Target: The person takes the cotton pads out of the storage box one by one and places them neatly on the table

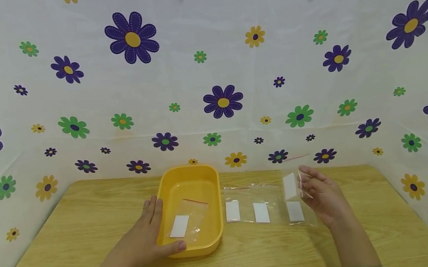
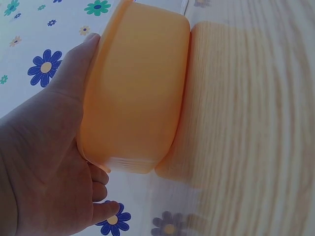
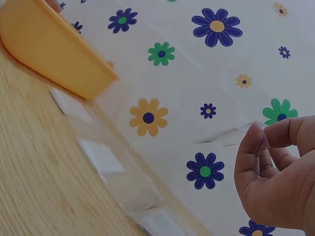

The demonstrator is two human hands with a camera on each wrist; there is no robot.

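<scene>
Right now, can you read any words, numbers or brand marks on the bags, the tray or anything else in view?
None can be read.
White label patches on the clear plastic zip bags: blank.
Yellow plastic tray, held by the left hand: no marking visible.
Clear bag pinched by the right hand: blank patch.
</scene>
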